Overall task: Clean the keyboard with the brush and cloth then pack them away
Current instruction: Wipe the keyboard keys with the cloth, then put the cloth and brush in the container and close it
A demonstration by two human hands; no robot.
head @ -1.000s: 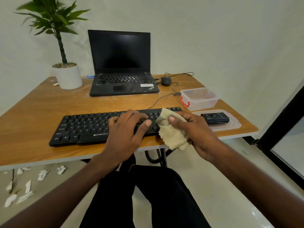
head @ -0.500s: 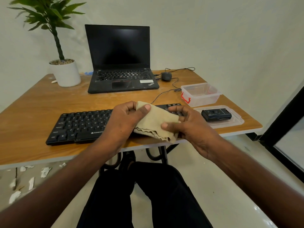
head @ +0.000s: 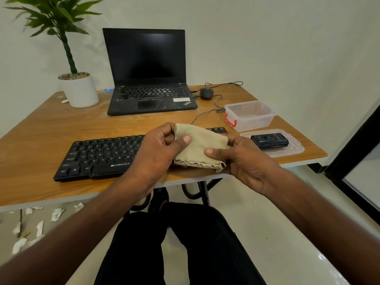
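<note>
Folding the cloth above the keyboard

Both hands, left hand (head: 158, 149) and right hand (head: 242, 159), pinch the cloth (head: 200, 149) over the keyboard (head: 102, 155); the open container (head: 249, 116) lies beyond-right, nearer the right.

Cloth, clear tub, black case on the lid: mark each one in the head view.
cloth (head: 202, 150), head view, middle of the folded beige fabric between both hands
clear tub (head: 249, 116), head view, its front wall
black case (head: 269, 141), head view, its top face
</note>
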